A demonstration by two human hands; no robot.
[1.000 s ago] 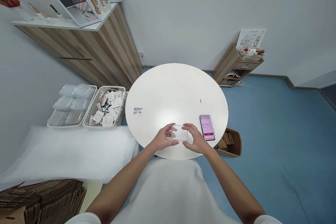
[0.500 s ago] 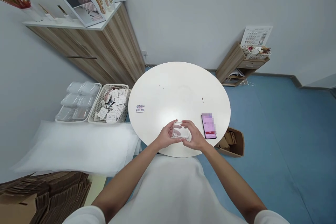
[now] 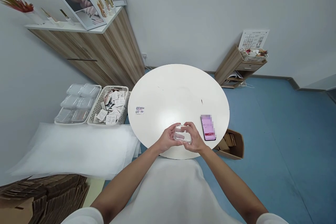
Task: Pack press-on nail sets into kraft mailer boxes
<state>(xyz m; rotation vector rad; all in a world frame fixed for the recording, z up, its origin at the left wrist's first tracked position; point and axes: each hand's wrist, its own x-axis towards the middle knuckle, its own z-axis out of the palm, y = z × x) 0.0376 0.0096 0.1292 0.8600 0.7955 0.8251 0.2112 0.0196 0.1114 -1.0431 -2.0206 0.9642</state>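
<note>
A small clear plastic box point(image 3: 181, 133) is held between both hands just above the near edge of the round white table point(image 3: 178, 94). My left hand point(image 3: 167, 139) grips its left side with curled fingers. My right hand point(image 3: 193, 138) grips its right side, thumb across the top. A phone point(image 3: 208, 127) with a pink lit screen lies on the table right beside my right hand. A small printed card point(image 3: 139, 110) lies on the table's left part, apart from both hands.
Left of the table stand a white basket of paper packets point(image 3: 111, 109) and a tray of clear plastic boxes point(image 3: 76, 105), beside a white sheet point(image 3: 73, 150). An open cardboard box point(image 3: 232, 143) sits on the blue floor at right. Flattened cardboard point(image 3: 42, 199) is stacked at lower left.
Both hands have closed in tighter round the clear box and drawn it slightly nearer the table's edge. The view has shifted a little.
</note>
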